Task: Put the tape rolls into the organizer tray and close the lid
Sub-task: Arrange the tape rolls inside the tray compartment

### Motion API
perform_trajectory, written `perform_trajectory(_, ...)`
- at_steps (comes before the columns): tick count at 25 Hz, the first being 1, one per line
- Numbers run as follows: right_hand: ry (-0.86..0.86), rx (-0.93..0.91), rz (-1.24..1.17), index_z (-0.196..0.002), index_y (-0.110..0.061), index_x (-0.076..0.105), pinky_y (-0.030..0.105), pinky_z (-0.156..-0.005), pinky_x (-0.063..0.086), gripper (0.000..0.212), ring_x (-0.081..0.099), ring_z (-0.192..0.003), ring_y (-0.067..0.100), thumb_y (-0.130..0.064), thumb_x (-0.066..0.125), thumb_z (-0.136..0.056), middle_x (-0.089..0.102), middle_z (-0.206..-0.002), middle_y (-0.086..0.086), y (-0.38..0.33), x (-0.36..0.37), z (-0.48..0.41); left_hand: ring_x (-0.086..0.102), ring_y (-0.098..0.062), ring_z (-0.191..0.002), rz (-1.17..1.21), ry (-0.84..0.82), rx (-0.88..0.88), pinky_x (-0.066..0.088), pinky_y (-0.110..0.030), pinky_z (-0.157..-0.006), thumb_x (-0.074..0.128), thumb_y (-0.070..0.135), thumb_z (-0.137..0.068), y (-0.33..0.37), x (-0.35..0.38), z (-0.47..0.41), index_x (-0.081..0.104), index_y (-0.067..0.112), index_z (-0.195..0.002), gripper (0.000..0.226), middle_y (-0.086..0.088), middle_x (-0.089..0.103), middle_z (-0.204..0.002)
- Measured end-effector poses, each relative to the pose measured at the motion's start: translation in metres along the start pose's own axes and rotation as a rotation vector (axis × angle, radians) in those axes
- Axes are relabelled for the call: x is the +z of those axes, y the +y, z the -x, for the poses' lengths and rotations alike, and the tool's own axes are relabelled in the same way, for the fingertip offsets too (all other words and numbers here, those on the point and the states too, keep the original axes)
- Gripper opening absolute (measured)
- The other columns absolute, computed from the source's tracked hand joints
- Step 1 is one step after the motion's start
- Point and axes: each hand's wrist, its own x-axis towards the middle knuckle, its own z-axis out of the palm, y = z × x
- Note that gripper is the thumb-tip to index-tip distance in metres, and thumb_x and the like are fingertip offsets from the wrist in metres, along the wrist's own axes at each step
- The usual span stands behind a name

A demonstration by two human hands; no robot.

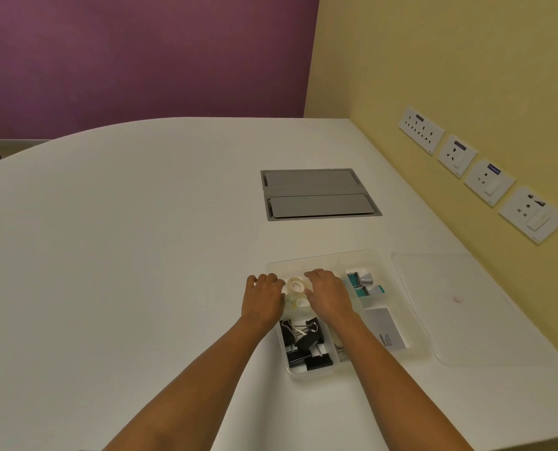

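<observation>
White table [124, 255], mostly bare on the left half. Both forearms come in from 6 o'clock, bare, reaching to the tray.

Left hand [263, 296] palm down at the tray's left edge, fingers loosely spread and curled, fingertips on or just over the rim at the tray's 9 o'clock side; not pinching anything that shows. Just right of it, a clear tape roll [296, 284] sits in the tray's upper-left compartment, between the two hands. Below it at 6 o'clock, smaller tape rolls [298, 301], pale, partly hidden by the hands; count unclear.

Right hand [328, 292] palm down over the middle of the tray, fingers bent, thumb side touching or right beside the clear tape roll; cannot tell if it grips it.

Organizer tray [381, 258] clear plastic, divided, open. Lower-left compartment: black binder clips [305, 346] piled. Upper-right compartment at 2 o'clock from the right hand: correction tape dispensers [363, 283], teal and grey. Lower right: white card [386, 330] with small print, lying flat.

Right of the tray at 3 o'clock, clear lid [466, 307] flat on the table, apart from the tray. At 12 o'clock from the tray, grey cable hatch [318, 194] set in the table, closed. Far right, yellow wall with four socket plates [479, 172] in a row.
</observation>
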Motion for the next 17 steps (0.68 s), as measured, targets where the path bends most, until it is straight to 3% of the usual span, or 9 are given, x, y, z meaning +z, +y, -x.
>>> perform_trajectory(9, 0.082, 0.083, -0.013, -0.133, -0.011, 0.05, 0.036, -0.102, 0.04, 0.039, 0.049, -0.123, 0.026, -0.016, 0.05, -0.095, 0.056, -0.134, 0.009, 0.036, -0.007, 0.024, 0.048, -0.021, -0.124, 0.049, 0.029, 0.04, 0.029, -0.036, -0.105, 0.04, 0.027, -0.1, 0.037, 0.006, 0.003, 0.052, 0.02, -0.131, 0.034, -0.001, 0.054, -0.136)
perform_trajectory(17, 0.209, 0.183, -0.08, -0.133, -0.016, 0.051, 0.033, -0.101, 0.043, 0.036, 0.052, -0.121, 0.024, -0.021, 0.052, -0.097, 0.057, -0.134, 0.006, 0.176, -0.034, 0.03, 0.049, -0.022, -0.122, 0.215, 0.113, -0.079, 0.032, -0.036, -0.101, 0.042, 0.024, -0.098, 0.168, 0.032, -0.059, 0.055, 0.019, -0.128, 0.033, -0.001, 0.056, -0.134)
